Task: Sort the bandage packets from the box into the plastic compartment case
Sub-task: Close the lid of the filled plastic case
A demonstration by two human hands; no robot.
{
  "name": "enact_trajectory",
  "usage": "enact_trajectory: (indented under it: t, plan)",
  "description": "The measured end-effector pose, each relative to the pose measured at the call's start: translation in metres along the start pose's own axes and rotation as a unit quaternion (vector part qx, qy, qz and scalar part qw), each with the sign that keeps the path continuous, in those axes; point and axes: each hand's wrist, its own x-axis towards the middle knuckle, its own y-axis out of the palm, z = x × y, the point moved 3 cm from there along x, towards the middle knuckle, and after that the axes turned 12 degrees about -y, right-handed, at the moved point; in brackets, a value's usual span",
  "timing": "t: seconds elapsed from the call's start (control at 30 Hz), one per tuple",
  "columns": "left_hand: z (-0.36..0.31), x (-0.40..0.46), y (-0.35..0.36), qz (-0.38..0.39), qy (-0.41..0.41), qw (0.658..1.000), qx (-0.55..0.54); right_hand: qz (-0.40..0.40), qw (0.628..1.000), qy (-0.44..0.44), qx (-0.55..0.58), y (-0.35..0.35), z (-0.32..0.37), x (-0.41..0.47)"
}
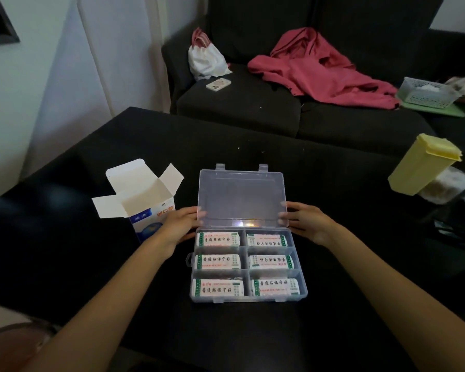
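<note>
Dark tabletop carrying everything. Clear compartment case at centre, lid raised. Opened box just left of it, flaps up. Left hand and right hand gripping lid's side edges, fingers closed on it. Six bandage packets, one per compartment.

The compartment case is clear, smooth plastic with a slightly frosted lid that catches a small glare near the hinge. The packets inside look like glossy printed wrap. The box on the left is thin cardboard, plain matt white inside and shiny printed outside. The counter looks dark and matt, the yellow container on the right dull plastic, and the sofa soft dark cloth.
</note>
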Motion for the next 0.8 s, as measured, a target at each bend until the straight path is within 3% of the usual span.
enact_trajectory:
  t: [0.23,0.47,0.63,0.8]
  plan:
    - [-0.023,-0.026,0.002,0.023,0.119,0.993,-0.018,0.035,0.998,-0.059,0.000,-0.016,0.018,-0.011]
    - [-0.042,-0.055,0.001,-0.004,0.161,0.986,0.040,0.041,0.976,-0.161,0.139,-0.019,0.039,-0.036]
    - [-0.025,-0.071,-0.008,-0.016,0.189,0.974,0.121,0.071,0.984,-0.164,0.003,-0.019,0.035,-0.063]
    - [0.010,-0.099,0.002,0.063,0.248,0.925,0.281,0.125,0.967,-0.177,-0.136,-0.010,0.008,-0.100]
